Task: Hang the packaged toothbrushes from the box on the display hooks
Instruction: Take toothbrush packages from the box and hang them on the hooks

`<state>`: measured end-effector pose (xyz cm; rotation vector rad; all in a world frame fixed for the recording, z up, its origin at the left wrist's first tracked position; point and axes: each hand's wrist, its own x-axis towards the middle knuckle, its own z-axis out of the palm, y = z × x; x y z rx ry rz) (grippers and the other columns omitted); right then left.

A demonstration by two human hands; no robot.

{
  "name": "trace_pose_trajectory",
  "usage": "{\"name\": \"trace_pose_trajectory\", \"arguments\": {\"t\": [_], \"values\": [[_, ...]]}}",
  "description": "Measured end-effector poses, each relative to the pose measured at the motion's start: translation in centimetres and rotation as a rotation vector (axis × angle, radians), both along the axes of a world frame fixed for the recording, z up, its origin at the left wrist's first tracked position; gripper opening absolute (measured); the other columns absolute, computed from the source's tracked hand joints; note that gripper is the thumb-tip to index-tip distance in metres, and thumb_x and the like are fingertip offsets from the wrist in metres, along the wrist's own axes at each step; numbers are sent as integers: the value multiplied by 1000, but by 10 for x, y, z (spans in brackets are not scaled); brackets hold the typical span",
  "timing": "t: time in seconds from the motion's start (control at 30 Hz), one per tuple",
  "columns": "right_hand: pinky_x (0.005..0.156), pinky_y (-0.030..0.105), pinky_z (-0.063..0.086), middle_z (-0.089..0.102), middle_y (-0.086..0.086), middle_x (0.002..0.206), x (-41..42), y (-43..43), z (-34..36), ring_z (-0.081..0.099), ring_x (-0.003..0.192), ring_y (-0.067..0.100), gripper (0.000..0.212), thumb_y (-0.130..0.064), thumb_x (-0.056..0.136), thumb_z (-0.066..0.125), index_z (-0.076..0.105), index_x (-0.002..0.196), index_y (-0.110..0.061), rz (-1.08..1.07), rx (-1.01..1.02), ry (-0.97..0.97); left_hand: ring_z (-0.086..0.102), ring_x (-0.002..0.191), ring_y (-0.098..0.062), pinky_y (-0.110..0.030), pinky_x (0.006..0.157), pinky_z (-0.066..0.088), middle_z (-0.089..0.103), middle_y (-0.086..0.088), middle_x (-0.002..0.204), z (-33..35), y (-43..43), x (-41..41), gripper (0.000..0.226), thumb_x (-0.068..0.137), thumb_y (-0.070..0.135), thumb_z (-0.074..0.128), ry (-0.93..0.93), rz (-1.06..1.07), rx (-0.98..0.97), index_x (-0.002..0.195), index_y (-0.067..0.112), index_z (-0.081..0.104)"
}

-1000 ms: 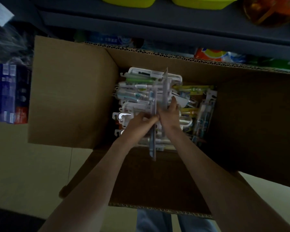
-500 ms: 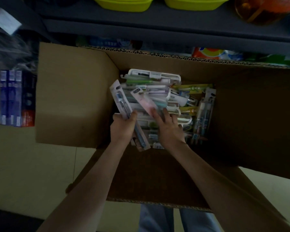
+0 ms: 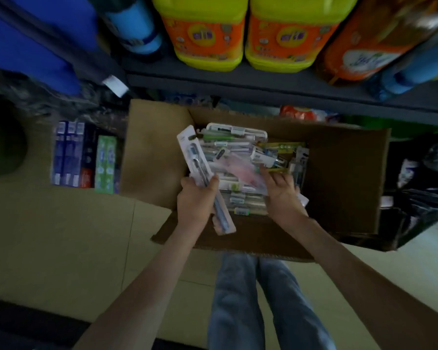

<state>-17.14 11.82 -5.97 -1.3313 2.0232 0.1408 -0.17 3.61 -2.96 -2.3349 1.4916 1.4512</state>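
An open cardboard box [image 3: 344,173] on the floor holds a heap of several packaged toothbrushes [image 3: 238,145]. My left hand [image 3: 196,198] grips a long white pack with a dark blue toothbrush [image 3: 196,157], tilted up and to the left over the box's near left corner. My right hand [image 3: 281,192] holds a pinkish translucent toothbrush pack [image 3: 240,170] just above the heap, fingers curled on its lower end. No display hooks are in view.
A dark shelf [image 3: 238,82] above the box carries yellow and orange detergent jugs [image 3: 208,34] and blue bottles. Toothpaste cartons [image 3: 84,157] stand on the floor left of the box. A black bag [image 3: 420,188] lies to its right. My jeans-clad legs [image 3: 258,299] are below.
Both hands went from sorting upright packs in the heap to each holding one pack. The two packs have risen slightly and spread apart, and the camera has tilted up toward the shelf.
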Motion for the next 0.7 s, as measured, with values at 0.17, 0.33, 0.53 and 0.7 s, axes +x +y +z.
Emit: {"name": "trace_pose_trajectory", "arguments": {"t": [0.17,0.33,0.53,0.7], "values": [[95,48,38,46,15,130,-20,28,147,27,113,26,78,-5,82,65,30,149,-21,-23,-315,10,64,71,-20,-34,56,54,63,1,79,148,5,11,44,87,57,58,-15,-247,-247,108,20,46],[75,49,48,43,16,109,-20,14,289,34,91,30,92,2,64,79,37,142,-19,-32,-701,158,54,70,-15,-14,41,30,53,6,85,300,-20,-5,52,88,52,60,10,-398,-484,123,20,41],[77,48,45,46,17,106,-23,-28,435,33,90,27,91,-3,69,79,33,145,-21,-122,-1026,205,56,78,-18,-28,58,33,55,8,88,441,-55,-43,51,85,57,61,166,-396,-818,117,22,43],[75,43,42,45,16,108,-43,-46,528,34,97,26,84,-9,76,77,34,147,-22,-204,-1225,247,56,74,-17,-29,58,37,54,11,80,526,-71,-76,48,85,57,60,281,-382,-1018,114,23,42]]}}
